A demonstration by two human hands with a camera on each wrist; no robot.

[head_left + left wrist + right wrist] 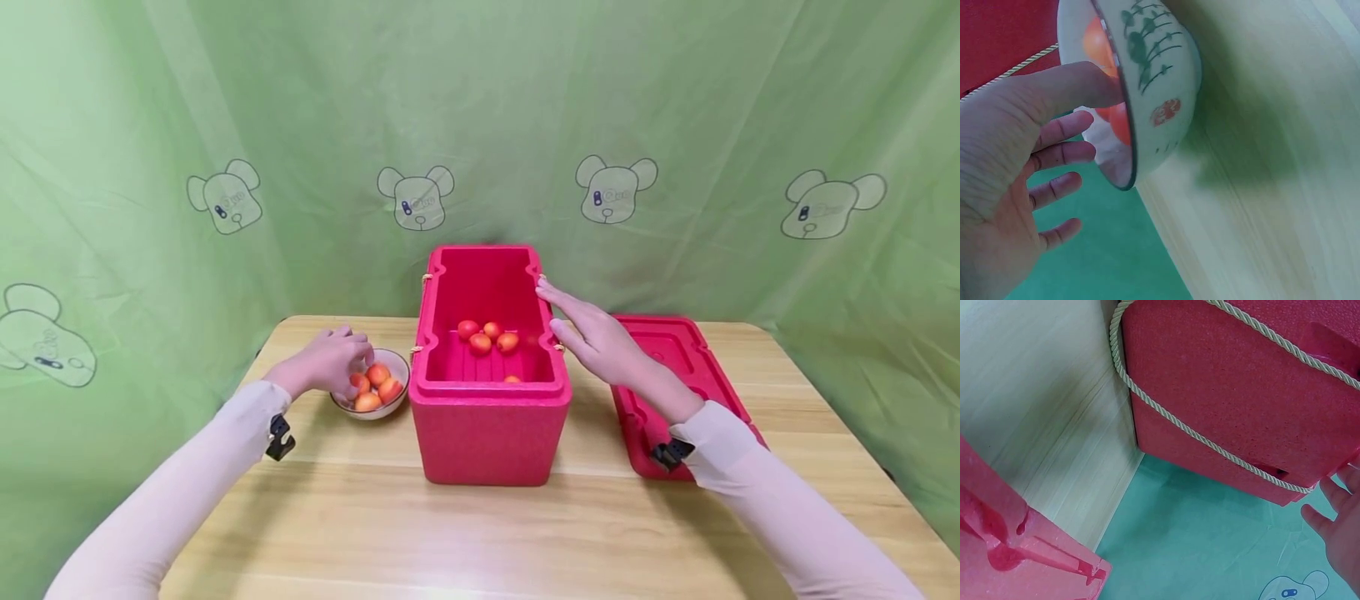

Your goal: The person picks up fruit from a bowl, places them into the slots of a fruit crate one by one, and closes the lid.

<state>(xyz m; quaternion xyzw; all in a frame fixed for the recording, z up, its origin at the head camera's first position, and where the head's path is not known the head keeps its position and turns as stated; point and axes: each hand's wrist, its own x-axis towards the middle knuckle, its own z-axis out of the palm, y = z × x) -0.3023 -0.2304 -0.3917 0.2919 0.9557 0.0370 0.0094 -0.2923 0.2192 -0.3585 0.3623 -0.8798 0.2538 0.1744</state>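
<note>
A patterned white bowl (1163, 81) with a dark rim stands left of the box and holds several orange-red apricots (391, 389). My left hand (333, 360) reaches over its left side, thumb and fingers parted, with the fingertips close to the fruit. The left wrist view shows the thumb across the rim and the other fingers loosely bent. In the middle stands a red foam box (491, 446) without its lid, several apricots (480, 343) lying on its floor. My right hand (600, 337) touches the box's right rim with extended fingers, holding nothing.
The red lid (675, 358) lies on the wooden table (360, 517) right of the box, beneath my right forearm. Twisted rope (1191, 432) runs along the box's side. A green curtain (510, 100) with printed bear heads hangs behind the table.
</note>
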